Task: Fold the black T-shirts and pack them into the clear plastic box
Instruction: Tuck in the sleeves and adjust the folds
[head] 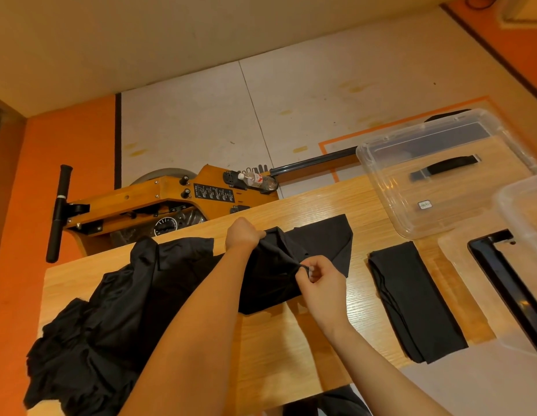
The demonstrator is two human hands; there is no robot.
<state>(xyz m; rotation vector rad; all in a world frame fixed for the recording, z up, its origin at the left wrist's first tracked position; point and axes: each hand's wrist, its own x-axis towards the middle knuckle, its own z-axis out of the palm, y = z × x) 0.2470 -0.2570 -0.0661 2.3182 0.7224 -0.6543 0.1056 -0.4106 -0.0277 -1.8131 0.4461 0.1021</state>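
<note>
On the wooden tabletop both hands work one black T-shirt that lies near the middle, toward the far edge. The left hand is clenched around a bunch of its fabric at the far side, knuckles up, the cloth gathered under the fingers. The right hand pinches a small fold of the same shirt between thumb and fingertips — the other fingers curl loosely below. The cloth stretches taut between the two hands, and the rest of the shirt spreads flat to the right of them and toward the near side under the left forearm.

To the left, a loose heap of black T-shirts covers the tabletop's left part and spills over its near-left corner. To the right of the hands, well apart from the held shirt, a folded black T-shirt lies as a long narrow stack running from far to near.

At the far right stands the clear plastic box; a black handle shows through it. Another piece of clear plastic sits at the right edge, nearer than the box — whether it is a lid or a second box I cannot tell.

Beyond the tabletop's far edge a wooden rowing machine lies on the floor, with a plastic bottle resting on it.
</note>
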